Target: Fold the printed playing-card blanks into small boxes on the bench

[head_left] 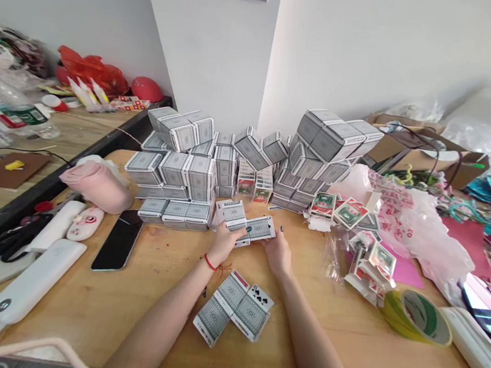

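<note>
Head cam, L hand (222, 244) + R hand (278, 255) fingers both gripping card deck (255, 229), card piles (233, 310) near on table (167, 275)

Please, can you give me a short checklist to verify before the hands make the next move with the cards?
1. Grip: the left hand and right hand both hold the cards. Ok.
2. Held cards squared: they are spread out of line. Not ok.
3. Bare table beside the hands: ok.
4. The loose piles by the forearms tidy: skewed, one spade card face up. Not ok.
5. The stacks behind steady: top boxes tilted; cannot tell.
6. The phone apart from the hands, on the left: ok.
</note>
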{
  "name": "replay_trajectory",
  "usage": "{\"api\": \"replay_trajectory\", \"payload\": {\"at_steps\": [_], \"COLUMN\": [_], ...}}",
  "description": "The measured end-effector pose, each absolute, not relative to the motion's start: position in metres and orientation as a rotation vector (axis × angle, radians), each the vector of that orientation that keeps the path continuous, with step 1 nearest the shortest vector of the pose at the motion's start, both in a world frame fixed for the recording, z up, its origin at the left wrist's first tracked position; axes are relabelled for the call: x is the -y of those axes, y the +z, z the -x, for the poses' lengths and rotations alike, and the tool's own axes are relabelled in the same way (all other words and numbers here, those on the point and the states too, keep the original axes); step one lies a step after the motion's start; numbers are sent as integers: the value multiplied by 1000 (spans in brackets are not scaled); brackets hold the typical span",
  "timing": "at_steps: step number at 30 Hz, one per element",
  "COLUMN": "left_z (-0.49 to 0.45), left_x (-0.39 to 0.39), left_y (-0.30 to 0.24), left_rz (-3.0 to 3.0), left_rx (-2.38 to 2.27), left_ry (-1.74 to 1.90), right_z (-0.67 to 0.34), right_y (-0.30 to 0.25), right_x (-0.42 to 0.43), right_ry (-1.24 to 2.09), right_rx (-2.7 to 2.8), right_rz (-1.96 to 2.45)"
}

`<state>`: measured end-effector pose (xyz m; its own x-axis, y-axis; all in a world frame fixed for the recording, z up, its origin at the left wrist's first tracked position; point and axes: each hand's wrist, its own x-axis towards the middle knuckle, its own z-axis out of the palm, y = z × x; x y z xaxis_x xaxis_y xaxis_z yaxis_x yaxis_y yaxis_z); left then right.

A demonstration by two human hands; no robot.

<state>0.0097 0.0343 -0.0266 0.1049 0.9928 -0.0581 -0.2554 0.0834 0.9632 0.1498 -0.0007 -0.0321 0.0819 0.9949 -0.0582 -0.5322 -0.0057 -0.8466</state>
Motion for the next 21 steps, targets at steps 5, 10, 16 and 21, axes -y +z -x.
{"api": "replay_trajectory", "payload": {"at_steps": [5, 10, 16, 21], "left_z": [-10, -11, -9, -11], "left_x": [-33, -33, -32, -33], "left_y": [-23, -25, -26, -24], "left_rz": [-1028, -1057, -1076, -1071], "left_rx": [-1010, -978, -950, -972], "left_ry": [1137, 1140, 1131, 1139], "right_z": [-152, -149, -143, -143], "right_y": [-23, -19, -19, -28], "right_x": [-2, 2, 3, 1], "right_ry": [1773, 1793, 1692, 1560], "right_rx": [452, 450, 519, 590], "right_rz": [607, 538, 646, 754]}}
